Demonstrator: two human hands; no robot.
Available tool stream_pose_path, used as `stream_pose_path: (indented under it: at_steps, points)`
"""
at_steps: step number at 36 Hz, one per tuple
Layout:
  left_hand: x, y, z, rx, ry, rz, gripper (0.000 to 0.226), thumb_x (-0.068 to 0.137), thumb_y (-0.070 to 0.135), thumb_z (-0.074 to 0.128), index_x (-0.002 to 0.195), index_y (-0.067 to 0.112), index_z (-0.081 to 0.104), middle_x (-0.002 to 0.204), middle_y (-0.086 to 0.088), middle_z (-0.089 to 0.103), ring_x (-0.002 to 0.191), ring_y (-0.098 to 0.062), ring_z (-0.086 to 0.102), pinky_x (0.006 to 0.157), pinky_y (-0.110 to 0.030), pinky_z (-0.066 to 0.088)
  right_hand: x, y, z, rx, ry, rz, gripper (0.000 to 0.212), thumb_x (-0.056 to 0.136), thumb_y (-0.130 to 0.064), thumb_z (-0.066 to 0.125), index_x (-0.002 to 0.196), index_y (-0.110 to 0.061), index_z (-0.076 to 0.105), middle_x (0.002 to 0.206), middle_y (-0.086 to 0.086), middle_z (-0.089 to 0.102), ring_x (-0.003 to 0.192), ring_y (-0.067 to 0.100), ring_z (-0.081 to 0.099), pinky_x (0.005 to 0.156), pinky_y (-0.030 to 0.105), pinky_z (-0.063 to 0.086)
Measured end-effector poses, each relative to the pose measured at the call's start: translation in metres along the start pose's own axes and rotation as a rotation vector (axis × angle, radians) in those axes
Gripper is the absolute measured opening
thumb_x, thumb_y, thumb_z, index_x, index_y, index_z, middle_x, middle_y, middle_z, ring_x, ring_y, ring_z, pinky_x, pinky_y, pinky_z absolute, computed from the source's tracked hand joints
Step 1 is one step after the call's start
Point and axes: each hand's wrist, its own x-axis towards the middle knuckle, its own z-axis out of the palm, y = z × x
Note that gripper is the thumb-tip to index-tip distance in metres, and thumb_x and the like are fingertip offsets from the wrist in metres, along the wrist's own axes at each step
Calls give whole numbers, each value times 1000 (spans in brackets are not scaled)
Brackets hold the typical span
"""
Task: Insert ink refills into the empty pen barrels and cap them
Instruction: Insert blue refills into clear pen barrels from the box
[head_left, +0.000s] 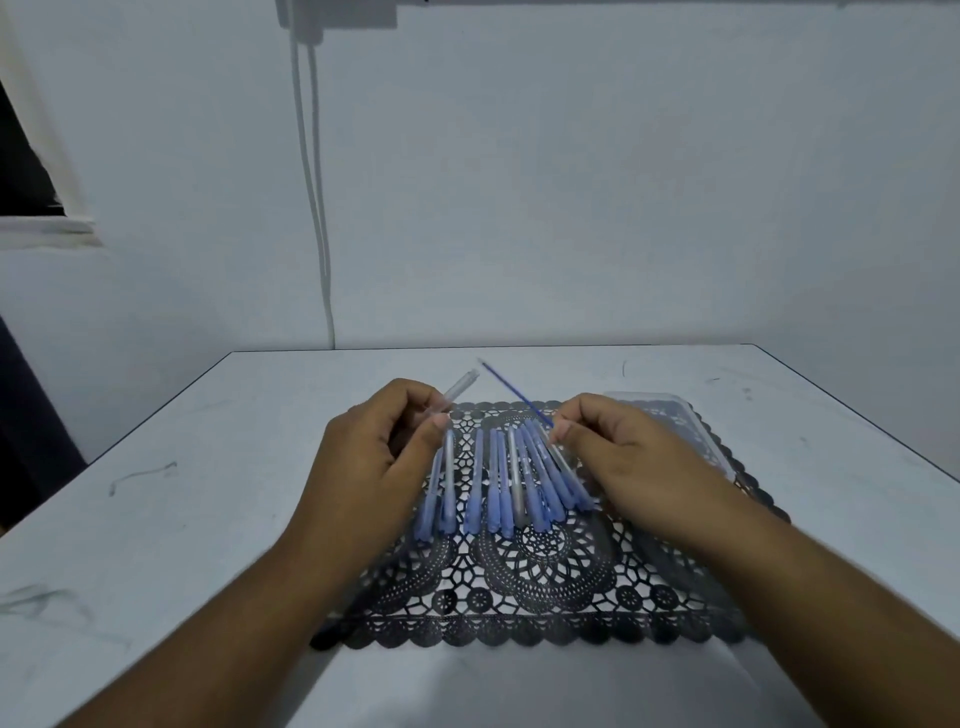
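Observation:
My left hand grips a clear empty pen barrel, its open end pointing up and to the right. My right hand pinches a thin blue ink refill that slants up to the left, its tip a short gap from the barrel's mouth. Between and below my hands, several blue-capped pens lie side by side on a black lace mat.
A clear plastic box sits on the mat's right side, partly behind my right hand. The mat lies on a white table against a white wall. Two cables hang down the wall behind the table.

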Motion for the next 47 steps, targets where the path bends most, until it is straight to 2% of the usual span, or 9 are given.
stream_pose_path:
  at_steps: [7,11,15,21,25,30,34,41,47]
  points:
    - [-2,4,2,-53,-17,-21,9,100,29,65,96,34,71,83,2,71,78,-21,66,74,-44,56,-3,-6,6,317,-31,129,28,108,-29,51,85,-25,66,67,10,62,54,28,61,62,37,49]
    - [-2,7,7,-221,-45,-153,9,97,29,70,102,33,76,93,1,77,89,-16,73,86,-45,59,-8,-5,18,221,-118,97,33,108,-35,48,81,-32,66,77,10,57,62,26,68,70,36,46]
    - [0,10,7,-360,-56,-203,9,95,24,71,99,28,78,75,4,68,57,-2,53,62,-24,43,-8,-6,31,159,-153,55,29,108,-35,49,85,-33,67,75,12,54,65,24,69,71,38,47]
    - [4,8,7,-462,-12,-267,11,94,24,71,85,20,73,72,-1,68,52,-11,40,55,-27,36,-9,-6,37,102,-209,36,25,107,-41,49,91,-33,67,78,11,52,66,18,71,74,43,50]
    - [5,7,8,-540,26,-315,12,79,34,75,73,22,73,73,-5,70,47,-10,38,50,-23,34,-9,-11,32,343,-202,72,33,101,-49,55,75,-36,72,77,11,53,65,25,63,65,29,53]
    - [6,9,6,-715,23,-412,15,72,30,78,67,18,70,72,-8,68,42,-6,37,43,-20,35,-7,-14,31,674,-118,-12,38,93,-52,55,76,-24,74,67,0,49,59,19,52,58,36,52]
    - [3,7,7,-656,-39,-389,24,75,34,83,65,18,68,68,-10,63,46,-10,31,49,-25,25,-9,-15,34,613,21,-78,41,93,-59,53,74,-26,67,66,3,50,53,23,53,58,37,48]
    - [-7,14,7,-172,-90,-135,34,94,49,67,82,18,76,77,1,73,70,-17,64,68,-31,50,-10,-13,27,499,360,-86,38,104,-48,45,81,-21,59,64,-6,53,54,20,50,55,36,45]
    - [-2,7,0,76,-42,64,57,103,58,38,82,17,72,68,-1,65,69,-19,65,69,-44,52,-8,-16,6,559,451,-188,42,106,-40,43,67,-26,53,64,-3,45,52,23,41,52,32,41]
